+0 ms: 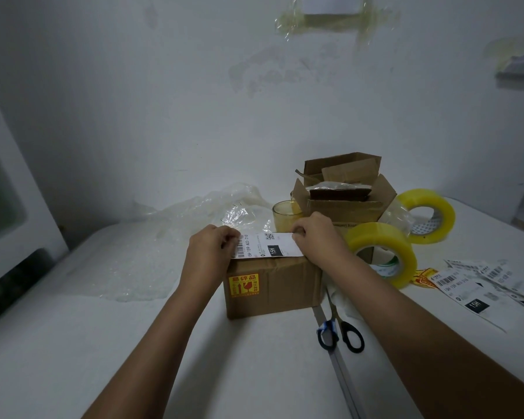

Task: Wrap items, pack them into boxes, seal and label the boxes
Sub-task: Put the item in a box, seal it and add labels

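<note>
Where barcoded, white label (268, 245) on box (273, 285)

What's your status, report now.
Left hand and right hand pinch shipping label ends over sealed box. Label not pressed flat. Nothing blocking.

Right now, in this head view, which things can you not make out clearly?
- Top of the sealed box: the shipping label and both hands cover it, so its seam does not show.
- Label ends: under the left hand and right hand.
- Small print on the label: too small.
- Open box contents: flaps hide most of them.
- Spare labels: blurred, cut by the right edge.
</note>
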`<state>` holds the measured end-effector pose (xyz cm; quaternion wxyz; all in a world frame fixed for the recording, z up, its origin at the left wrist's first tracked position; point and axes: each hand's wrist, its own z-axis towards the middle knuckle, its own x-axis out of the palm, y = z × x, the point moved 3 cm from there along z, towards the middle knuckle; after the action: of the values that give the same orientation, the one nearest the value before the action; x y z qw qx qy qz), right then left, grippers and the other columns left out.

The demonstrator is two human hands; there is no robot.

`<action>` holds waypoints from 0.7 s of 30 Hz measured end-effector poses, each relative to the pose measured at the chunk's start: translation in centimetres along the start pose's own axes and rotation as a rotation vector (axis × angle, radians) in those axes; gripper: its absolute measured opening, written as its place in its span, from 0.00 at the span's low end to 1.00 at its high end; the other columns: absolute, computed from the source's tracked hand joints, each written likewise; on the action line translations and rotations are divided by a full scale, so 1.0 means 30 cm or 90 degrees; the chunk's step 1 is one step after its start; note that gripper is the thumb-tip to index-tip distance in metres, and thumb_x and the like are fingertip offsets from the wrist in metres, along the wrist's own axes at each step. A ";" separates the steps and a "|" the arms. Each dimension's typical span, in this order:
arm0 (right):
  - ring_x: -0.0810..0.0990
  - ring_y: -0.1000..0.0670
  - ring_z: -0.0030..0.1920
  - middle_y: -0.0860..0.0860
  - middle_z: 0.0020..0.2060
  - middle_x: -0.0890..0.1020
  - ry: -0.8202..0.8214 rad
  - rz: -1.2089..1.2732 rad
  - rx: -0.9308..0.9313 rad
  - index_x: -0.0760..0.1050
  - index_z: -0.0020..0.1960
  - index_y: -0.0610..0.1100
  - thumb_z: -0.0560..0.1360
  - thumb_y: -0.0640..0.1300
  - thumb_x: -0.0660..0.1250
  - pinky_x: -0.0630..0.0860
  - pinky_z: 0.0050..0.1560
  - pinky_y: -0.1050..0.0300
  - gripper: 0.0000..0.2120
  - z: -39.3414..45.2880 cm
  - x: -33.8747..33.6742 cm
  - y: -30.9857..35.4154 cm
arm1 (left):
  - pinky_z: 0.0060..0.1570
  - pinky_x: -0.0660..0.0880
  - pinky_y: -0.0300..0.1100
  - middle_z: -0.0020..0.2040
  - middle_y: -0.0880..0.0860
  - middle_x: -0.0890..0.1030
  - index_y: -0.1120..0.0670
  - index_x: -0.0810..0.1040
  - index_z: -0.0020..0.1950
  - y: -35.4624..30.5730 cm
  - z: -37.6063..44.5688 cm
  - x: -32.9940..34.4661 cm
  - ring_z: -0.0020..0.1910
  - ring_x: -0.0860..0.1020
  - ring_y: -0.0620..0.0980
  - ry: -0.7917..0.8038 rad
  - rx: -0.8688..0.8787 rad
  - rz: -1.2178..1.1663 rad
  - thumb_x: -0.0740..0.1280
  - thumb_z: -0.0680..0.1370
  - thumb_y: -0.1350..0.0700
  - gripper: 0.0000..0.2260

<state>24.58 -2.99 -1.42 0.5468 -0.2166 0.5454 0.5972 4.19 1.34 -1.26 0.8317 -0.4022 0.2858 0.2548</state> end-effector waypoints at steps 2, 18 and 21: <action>0.77 0.46 0.52 0.47 0.58 0.75 -0.018 -0.039 0.023 0.79 0.59 0.48 0.80 0.45 0.63 0.75 0.45 0.57 0.10 0.010 0.004 0.014 | 0.47 0.77 0.41 0.53 0.54 0.82 0.54 0.83 0.57 0.002 -0.001 0.000 0.49 0.79 0.50 0.002 -0.006 -0.009 0.66 0.80 0.58 0.09; 0.72 0.54 0.59 0.52 0.60 0.73 0.044 0.131 -0.135 0.76 0.63 0.46 0.81 0.41 0.61 0.71 0.62 0.59 0.12 -0.137 -0.043 -0.023 | 0.47 0.78 0.43 0.53 0.53 0.83 0.55 0.83 0.58 0.003 -0.013 -0.005 0.46 0.77 0.46 -0.005 -0.033 -0.033 0.66 0.81 0.57 0.09; 0.67 0.51 0.68 0.51 0.67 0.72 0.046 0.064 -0.187 0.73 0.69 0.45 0.81 0.34 0.57 0.64 0.69 0.58 0.19 -0.174 -0.027 -0.006 | 0.46 0.76 0.41 0.52 0.53 0.83 0.55 0.84 0.56 0.002 -0.018 -0.008 0.45 0.78 0.46 -0.013 -0.034 -0.045 0.66 0.80 0.56 0.09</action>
<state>23.23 -7.99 -2.43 0.4585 -0.2881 0.4817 0.6890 3.83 0.89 -1.40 0.8319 -0.4318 0.2558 0.2367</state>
